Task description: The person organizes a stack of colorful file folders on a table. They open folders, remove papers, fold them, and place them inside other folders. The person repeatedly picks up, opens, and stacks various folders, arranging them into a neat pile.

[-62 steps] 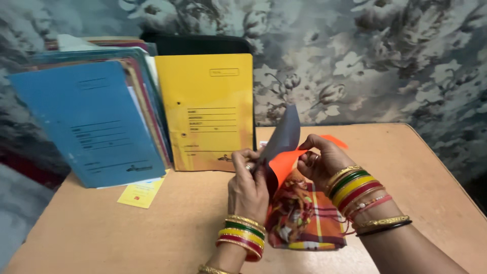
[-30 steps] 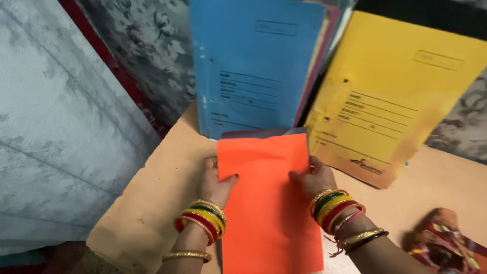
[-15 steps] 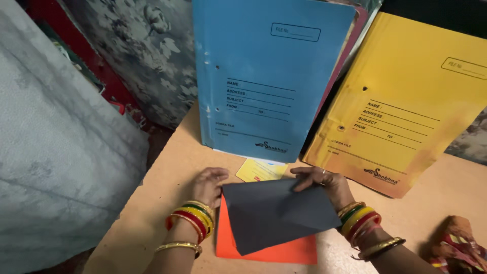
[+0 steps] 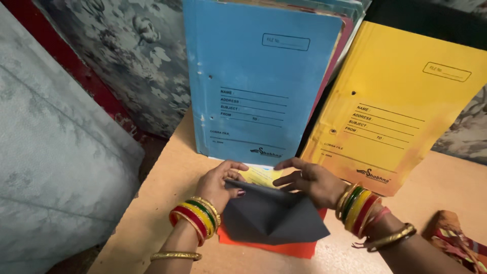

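On the table (image 4: 162,203), both hands — left hand (image 4: 219,183), right hand (image 4: 309,180) — press seemingly flat, fingers spread, on folded grey-orange paper (image 4: 271,218).

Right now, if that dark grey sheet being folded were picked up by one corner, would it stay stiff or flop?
Probably flop: the dark grey sheet looks thin, and it already bends into a fold under the left hand and right hand. It seems light, since fingertips alone shape it. It may slide easily on the orange sheet beneath.
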